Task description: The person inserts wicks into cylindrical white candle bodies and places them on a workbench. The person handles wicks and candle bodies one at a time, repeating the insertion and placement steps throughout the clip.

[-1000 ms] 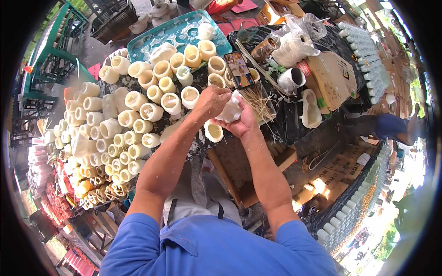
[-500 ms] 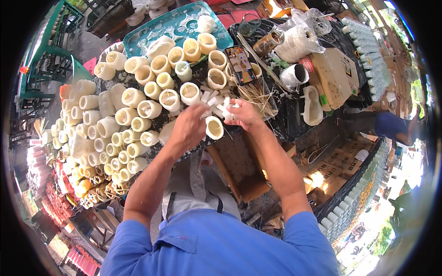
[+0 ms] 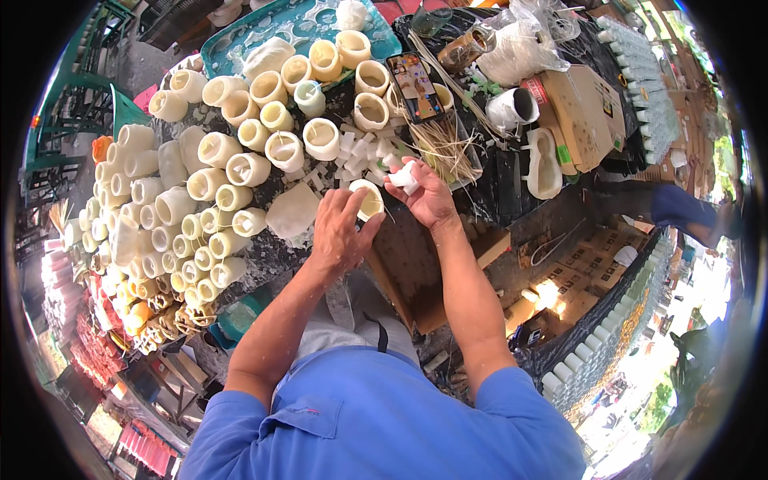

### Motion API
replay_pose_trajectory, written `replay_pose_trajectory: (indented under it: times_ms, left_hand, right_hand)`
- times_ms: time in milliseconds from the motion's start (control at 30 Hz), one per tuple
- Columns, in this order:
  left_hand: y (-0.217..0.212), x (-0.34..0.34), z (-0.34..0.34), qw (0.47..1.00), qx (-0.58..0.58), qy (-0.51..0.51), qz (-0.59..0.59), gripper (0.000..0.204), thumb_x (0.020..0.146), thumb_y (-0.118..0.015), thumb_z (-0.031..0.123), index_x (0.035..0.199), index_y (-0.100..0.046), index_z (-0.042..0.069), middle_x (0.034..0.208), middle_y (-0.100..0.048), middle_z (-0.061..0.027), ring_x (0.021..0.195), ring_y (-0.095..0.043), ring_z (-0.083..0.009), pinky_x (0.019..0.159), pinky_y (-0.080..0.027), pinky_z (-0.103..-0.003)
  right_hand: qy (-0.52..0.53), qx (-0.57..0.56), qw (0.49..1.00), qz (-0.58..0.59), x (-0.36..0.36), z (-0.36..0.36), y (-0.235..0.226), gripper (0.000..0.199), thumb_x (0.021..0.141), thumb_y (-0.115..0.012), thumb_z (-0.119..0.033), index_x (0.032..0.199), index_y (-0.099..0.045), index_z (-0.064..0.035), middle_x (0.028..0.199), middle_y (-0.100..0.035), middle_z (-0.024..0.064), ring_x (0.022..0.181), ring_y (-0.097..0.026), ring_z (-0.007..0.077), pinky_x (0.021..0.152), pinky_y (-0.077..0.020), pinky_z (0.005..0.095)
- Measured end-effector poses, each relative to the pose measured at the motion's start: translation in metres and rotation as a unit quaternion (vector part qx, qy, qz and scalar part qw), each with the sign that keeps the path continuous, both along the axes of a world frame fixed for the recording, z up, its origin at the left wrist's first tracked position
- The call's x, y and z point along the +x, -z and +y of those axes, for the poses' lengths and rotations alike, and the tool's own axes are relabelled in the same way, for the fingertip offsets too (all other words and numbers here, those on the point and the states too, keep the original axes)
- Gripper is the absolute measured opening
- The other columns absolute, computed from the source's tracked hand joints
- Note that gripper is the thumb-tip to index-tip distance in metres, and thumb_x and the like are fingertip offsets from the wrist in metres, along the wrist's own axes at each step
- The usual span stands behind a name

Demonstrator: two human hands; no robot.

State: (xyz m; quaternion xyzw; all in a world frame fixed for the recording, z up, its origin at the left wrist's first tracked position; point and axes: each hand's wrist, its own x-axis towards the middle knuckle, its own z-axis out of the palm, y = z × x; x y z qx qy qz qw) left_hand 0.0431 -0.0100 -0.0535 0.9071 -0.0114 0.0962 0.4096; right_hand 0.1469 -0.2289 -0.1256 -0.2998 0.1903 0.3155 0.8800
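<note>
Your left hand [image 3: 340, 232] has shifted to the cream cup [image 3: 369, 200] at the counter's [image 3: 498, 206] six o'clock edge, grip unclear; your right hand [image 3: 434, 200], at the cup's two o'clock, pinches white pieces [image 3: 406, 178]. A nudge could topple the cup; slack fingers could spill the pieces.

Bright daylight; R side blown out. Counter [image 3: 502, 210] exp. OK, sun patch on boxes [image 3: 602, 262]. Fisheye bend, dk rim.
</note>
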Motion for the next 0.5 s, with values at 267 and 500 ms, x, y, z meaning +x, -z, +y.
replay_pose_trajectory:
  times_ms: [267,500]
  left_hand:
    - [0.007,0.026,0.008,0.999,-0.001,0.039,-0.025,0.009,0.093,-0.078,0.005,0.101,-0.077,0.002,0.093,-0.074,-0.0134,0.087,-0.066,-0.0356,0.078,-0.056,-0.045]
    - [-0.005,0.028,0.026,0.983,-0.142,0.015,0.112,0.021,0.096,-0.072,0.003,0.116,-0.075,0.0,0.095,-0.075,-0.0201,0.087,-0.074,-0.0383,0.081,-0.058,-0.045]
  right_hand:
    - [-0.074,-0.132,0.986,-0.073,-0.004,0.011,-0.003,0.035,0.103,-0.079,-0.022,0.131,-0.064,-0.0067,0.11,-0.076,0.0101,0.092,-0.08,0.0251,0.074,-0.0688,0.0348]
    - [-0.048,-0.134,0.986,-0.082,-0.013,0.016,-0.025,0.03,0.106,-0.076,-0.024,0.127,-0.062,-0.0085,0.108,-0.076,0.008,0.094,-0.08,0.0231,0.075,-0.069,0.0354]
